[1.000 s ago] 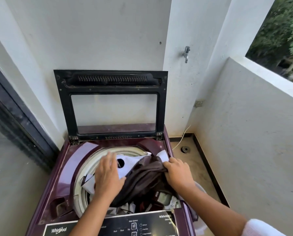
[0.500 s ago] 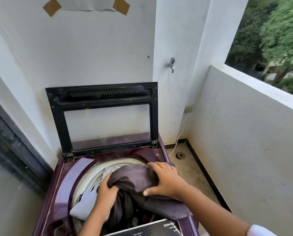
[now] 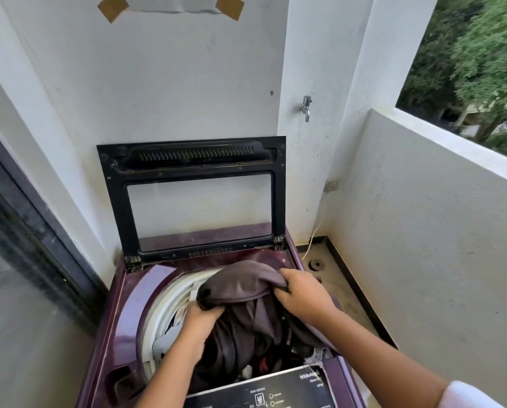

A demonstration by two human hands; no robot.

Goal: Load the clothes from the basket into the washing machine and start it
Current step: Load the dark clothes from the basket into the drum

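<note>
A maroon top-loading washing machine point(image 3: 119, 325) stands below me with its black-framed glass lid point(image 3: 192, 198) raised against the wall. Its white drum rim point(image 3: 164, 307) shows on the left. A dark brown-grey garment point(image 3: 240, 287) bulges up out of the drum over other clothes. My left hand point(image 3: 200, 320) grips the garment's lower left fold. My right hand point(image 3: 304, 294) grips its right side at the drum's edge. The black control panel point(image 3: 276, 390) is at the bottom. The basket is not in view.
White walls close in behind and to the right, with a tap point(image 3: 305, 107) on the pillar and a socket point(image 3: 332, 184) lower down. A floor drain point(image 3: 315, 265) lies right of the machine. A dark sliding glass door point(image 3: 25, 260) runs along the left.
Both hands have gathered the dark garment into a higher bundle over the drum; the right hand moved up and right. The white cloth is now mostly covered. The camera tilted upward.
</note>
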